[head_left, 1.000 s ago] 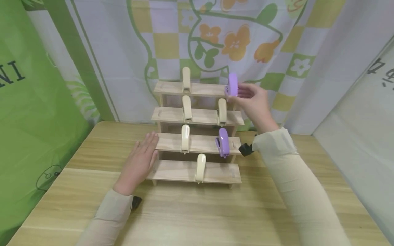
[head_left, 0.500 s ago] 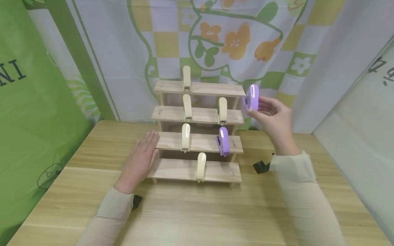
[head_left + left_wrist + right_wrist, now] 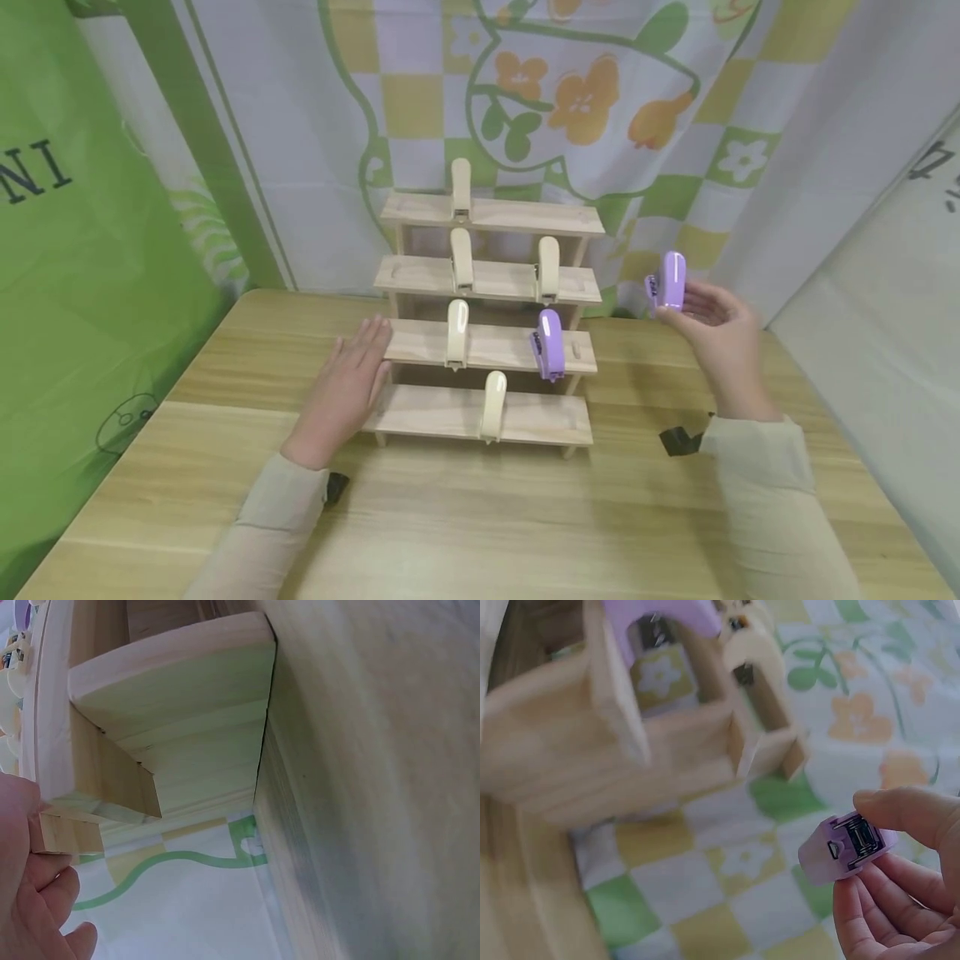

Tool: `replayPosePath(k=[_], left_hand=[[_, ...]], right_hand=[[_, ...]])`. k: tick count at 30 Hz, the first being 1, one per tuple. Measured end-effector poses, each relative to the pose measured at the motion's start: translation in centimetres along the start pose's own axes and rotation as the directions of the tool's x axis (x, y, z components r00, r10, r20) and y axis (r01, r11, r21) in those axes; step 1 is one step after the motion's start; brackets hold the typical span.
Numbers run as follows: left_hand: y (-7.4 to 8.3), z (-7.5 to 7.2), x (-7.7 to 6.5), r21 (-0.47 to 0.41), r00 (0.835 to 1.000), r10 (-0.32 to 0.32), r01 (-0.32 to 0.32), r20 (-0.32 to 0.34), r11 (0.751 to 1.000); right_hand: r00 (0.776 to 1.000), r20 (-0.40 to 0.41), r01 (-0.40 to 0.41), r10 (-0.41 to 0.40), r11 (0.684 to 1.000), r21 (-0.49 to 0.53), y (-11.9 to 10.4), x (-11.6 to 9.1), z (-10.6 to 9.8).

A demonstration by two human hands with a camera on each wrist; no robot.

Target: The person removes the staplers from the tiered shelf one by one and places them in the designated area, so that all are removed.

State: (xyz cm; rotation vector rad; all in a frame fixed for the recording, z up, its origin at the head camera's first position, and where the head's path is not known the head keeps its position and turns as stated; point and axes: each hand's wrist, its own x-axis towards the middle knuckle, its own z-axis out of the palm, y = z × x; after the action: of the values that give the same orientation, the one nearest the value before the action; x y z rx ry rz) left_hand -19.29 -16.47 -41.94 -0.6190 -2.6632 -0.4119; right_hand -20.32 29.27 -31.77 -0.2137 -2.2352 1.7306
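My right hand [image 3: 723,350] pinches a small purple stapler [image 3: 673,282] between thumb and fingers, out in the air to the right of a stepped wooden rack [image 3: 420,342]. In the right wrist view the held purple stapler [image 3: 832,851] shows its dark metal insides. My left hand [image 3: 341,392] lies with straight fingers against the rack's left end, at the second step from the bottom; in the left wrist view its fingers [image 3: 52,889] are beside the wooden boards. A second purple stapler [image 3: 550,344] stands on that same step, to the right of a cream stapler [image 3: 457,333].
More cream staplers stand on the rack: one on the bottom step [image 3: 492,407], two on the third step, one on the top step [image 3: 461,190]. Behind the rack hangs a patterned curtain [image 3: 420,104]. The wooden table [image 3: 480,517] extends in front and to both sides.
My right hand has carried the purple stapler off the right end of the top step, moving right and downward toward me. My left hand has stayed at the rack's left end.
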Motion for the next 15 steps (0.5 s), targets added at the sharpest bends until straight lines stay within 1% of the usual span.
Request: replayPosePath(k=[4,6,9,10,15], left_hand=[[0.0,0.1,0.1,0.003,1.000,0.003,-0.003,-0.001,1.000],[0.0,0.2,0.1,0.005,1.000,0.004,-0.004,-0.002,1.000],[0.0,0.2,0.1,0.005,1.000,0.002,-0.002,0.000,1.000],[0.0,0.2,0.1,0.001,1.000,0.000,0.000,0.003,1.000],[0.1,0.0,0.1,-0.003,1.000,-0.010,0.010,0.016,1.000]], right_hand=[[0.998,0.004,-0.062,0.062,0.997,0.048,1.7,0.6,-1.3],[0.997,0.002,-0.077,0.077,0.994,0.077,2.7,1.0,-1.9],[0.996,-0.005,-0.087,0.088,0.992,0.092,4.3,1.7,-2.7],[0.996,-0.002,-0.091,0.092,0.992,0.084,4.8,1.9,-2.9],[0.994,0.024,-0.103,0.103,0.994,-0.023,6.9,2.9,-4.2]])
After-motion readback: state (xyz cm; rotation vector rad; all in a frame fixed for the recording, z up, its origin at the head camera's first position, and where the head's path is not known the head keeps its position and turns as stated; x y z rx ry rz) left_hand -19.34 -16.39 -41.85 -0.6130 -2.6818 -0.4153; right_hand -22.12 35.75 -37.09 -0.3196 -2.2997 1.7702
